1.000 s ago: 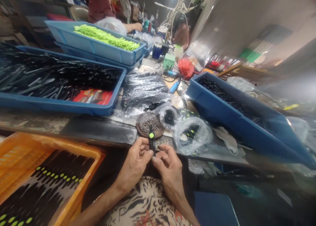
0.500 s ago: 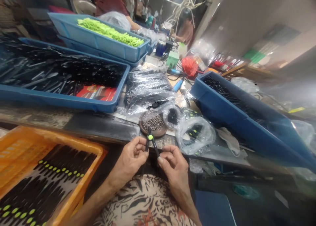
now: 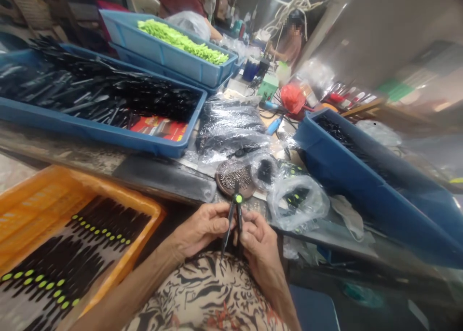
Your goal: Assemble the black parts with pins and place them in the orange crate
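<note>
The head view showed a black, green-capped two-legged tool (image 3: 238, 200), legs slightly apart, on the wearer's side of the round dish (image 3: 249, 192) of metal pins (image 3: 233, 176). The left hand (image 3: 203, 226) pinched one leg in its fingers; the right hand (image 3: 261, 238) gripped the other. Left of the dish sat an orange crate (image 3: 154, 206) of similar tools (image 3: 103, 231); right of it, a clear plastic bag (image 3: 320, 205).

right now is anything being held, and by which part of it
Yes, a black two-legged piece with a green disc. The left hand holds its left leg, the right hand its right leg, below the disc.
</note>
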Motion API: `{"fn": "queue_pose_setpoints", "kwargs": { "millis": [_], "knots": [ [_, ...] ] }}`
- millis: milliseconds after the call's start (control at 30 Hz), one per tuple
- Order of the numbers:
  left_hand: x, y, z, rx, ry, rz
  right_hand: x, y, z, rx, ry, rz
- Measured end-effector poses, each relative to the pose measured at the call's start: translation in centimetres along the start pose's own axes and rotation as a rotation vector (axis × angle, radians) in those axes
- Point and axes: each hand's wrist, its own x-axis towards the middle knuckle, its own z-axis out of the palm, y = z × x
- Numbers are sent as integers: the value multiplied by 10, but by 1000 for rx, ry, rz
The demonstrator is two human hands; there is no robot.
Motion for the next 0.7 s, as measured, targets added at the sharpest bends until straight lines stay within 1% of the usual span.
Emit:
{"fn": "queue_pose_setpoints", "kwargs": {
  "millis": [100, 267, 400, 467, 600, 667, 700],
  "knots": [
    [2, -3, -2, 33, 43, 2, 0, 2, 2, -4, -23, 26],
    [5, -6, -4, 50, 81, 30, -1, 5, 5, -37, -22, 29],
    [4, -8, -6, 55, 83, 61, -1, 9, 5, -81, -32, 17],
    [3, -7, -8, 69, 85, 74, -1, 9, 6, -109, -8, 3],
    [3, -3, -10, 90, 101, 57, -4, 4, 13, -241, 113, -24],
    [1, 0, -9, 89, 144, 45, -8, 1, 15, -345, 151, -26],
    [0, 1, -8, 99, 174, 42, -9, 0, 15, -400, 147, -18]
  ]
}}
